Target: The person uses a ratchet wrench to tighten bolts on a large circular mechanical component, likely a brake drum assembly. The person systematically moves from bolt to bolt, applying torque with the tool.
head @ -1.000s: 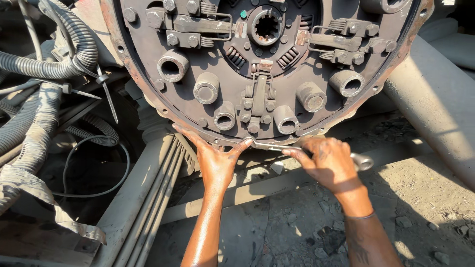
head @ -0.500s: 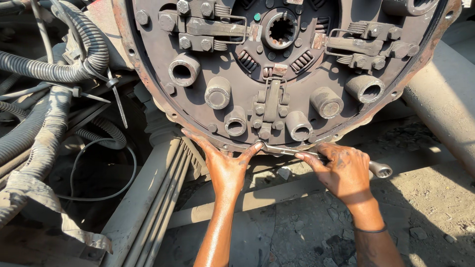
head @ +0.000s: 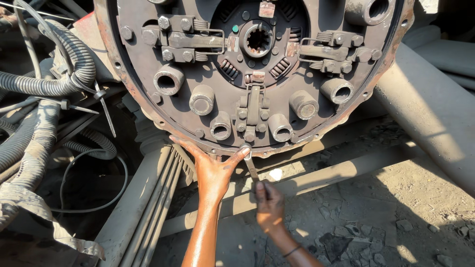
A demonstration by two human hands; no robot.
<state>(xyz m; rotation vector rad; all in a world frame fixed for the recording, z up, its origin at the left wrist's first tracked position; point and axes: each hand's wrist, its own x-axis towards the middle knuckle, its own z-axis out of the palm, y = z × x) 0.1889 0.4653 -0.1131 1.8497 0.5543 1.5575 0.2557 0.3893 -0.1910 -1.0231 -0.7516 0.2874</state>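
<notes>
Rust-brown clutch housing (head: 198,64) with a reddish rim; grey-brown, dusty wrench (head: 251,168), perhaps bare steel beneath; black ribbed hoses (head: 54,84); pale grey, stony ground (head: 396,207).

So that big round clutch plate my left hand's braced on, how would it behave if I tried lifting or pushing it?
The clutch plate looks like thick cast metal with bolted-on levers and springs, so probably very heavy and fully rigid. Its surface appears rusty and dusty, so the left hand likely grips without slipping. Being round, it might roll on its rim if freed.
</notes>
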